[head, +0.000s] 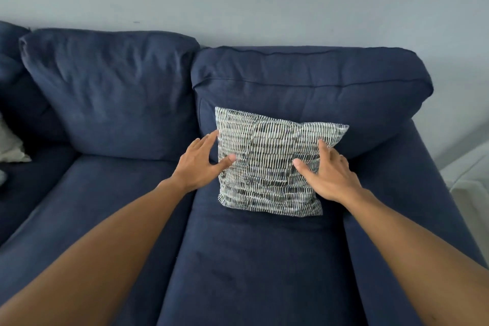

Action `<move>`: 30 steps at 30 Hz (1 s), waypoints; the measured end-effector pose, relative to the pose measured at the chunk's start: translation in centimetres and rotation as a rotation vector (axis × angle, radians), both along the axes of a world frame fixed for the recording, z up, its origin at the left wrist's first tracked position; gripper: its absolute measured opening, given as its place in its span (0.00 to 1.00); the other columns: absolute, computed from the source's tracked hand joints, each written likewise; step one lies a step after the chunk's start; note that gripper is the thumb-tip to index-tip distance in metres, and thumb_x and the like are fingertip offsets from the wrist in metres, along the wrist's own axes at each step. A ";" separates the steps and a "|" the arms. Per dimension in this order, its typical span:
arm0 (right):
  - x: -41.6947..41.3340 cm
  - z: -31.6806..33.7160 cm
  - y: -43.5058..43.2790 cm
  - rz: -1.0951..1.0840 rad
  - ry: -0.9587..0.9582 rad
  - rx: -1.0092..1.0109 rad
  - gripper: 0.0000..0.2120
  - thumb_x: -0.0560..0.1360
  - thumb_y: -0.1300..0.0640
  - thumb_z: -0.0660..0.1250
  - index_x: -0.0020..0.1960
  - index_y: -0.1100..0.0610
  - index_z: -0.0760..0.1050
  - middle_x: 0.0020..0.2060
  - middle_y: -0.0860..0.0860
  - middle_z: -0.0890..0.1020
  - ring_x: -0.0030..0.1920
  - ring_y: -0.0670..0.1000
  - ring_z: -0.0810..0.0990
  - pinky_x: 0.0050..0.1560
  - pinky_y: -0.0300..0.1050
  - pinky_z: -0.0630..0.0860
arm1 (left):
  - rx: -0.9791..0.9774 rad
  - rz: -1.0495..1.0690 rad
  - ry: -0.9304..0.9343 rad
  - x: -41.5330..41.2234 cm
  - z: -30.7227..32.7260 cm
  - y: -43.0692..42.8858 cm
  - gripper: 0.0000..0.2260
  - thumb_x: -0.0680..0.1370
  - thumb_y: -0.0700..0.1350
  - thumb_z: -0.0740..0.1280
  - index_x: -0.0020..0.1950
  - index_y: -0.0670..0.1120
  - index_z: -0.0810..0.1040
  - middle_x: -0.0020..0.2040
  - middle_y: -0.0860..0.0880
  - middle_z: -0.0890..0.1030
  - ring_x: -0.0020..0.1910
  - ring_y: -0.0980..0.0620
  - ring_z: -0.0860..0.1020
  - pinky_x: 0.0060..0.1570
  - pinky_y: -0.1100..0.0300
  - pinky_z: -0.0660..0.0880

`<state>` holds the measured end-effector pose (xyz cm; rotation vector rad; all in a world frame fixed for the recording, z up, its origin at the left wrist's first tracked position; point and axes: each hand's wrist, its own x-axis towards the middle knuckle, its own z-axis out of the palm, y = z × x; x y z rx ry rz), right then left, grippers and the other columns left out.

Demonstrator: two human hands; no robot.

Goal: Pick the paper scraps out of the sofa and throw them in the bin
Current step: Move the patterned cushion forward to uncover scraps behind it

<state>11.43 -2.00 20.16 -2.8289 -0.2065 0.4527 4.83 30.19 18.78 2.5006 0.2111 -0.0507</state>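
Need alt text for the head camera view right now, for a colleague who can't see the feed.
Both bare hands reach for a black-and-white patterned throw pillow propped against the back cushion of a navy sofa: the left hand at its left edge, the right hand on its right side, fingers spread. No paper scraps or bin are visible.

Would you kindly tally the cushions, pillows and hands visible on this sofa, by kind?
Back cushions: 2, left and right, not counting the cut-off corner piece
Seat cushions: 2
Patterned pillow: 1
Hands: 2, left hand and right hand
Paper scraps: 0 visible
Total: 7
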 end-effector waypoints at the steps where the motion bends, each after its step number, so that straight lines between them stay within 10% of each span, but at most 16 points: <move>1: 0.3 -0.8 -0.1 -0.023 0.003 0.035 0.51 0.68 0.18 0.44 0.79 0.47 0.35 0.80 0.54 0.48 0.79 0.60 0.50 0.70 0.67 0.62 | -0.060 0.005 0.011 0.4 -0.6 -0.4 0.46 0.70 0.78 0.58 0.81 0.56 0.50 0.80 0.51 0.60 0.80 0.48 0.54 0.76 0.43 0.57; 19: 5.4 -17.4 -1.1 -0.291 0.050 0.306 0.54 0.65 0.16 0.45 0.78 0.45 0.31 0.79 0.54 0.56 0.73 0.63 0.66 0.67 0.65 0.66 | -0.524 0.199 0.057 6.2 -14.2 -2.4 0.40 0.73 0.73 0.61 0.80 0.63 0.48 0.74 0.61 0.68 0.71 0.51 0.69 0.71 0.48 0.66; 23: 6.0 -20.1 -0.7 -0.341 0.034 0.377 0.55 0.65 0.16 0.47 0.78 0.46 0.32 0.80 0.54 0.56 0.75 0.61 0.62 0.70 0.60 0.63 | -0.587 0.247 0.074 6.9 -16.7 -2.3 0.45 0.67 0.80 0.58 0.79 0.64 0.50 0.67 0.66 0.69 0.62 0.66 0.72 0.63 0.61 0.68; 30: 6.4 -21.4 -0.4 -0.383 -0.042 0.501 0.53 0.67 0.17 0.51 0.79 0.46 0.37 0.80 0.53 0.54 0.77 0.58 0.56 0.73 0.57 0.57 | -0.655 0.296 0.068 7.2 -18.9 -2.8 0.40 0.70 0.78 0.60 0.77 0.63 0.55 0.73 0.63 0.68 0.72 0.57 0.66 0.72 0.50 0.62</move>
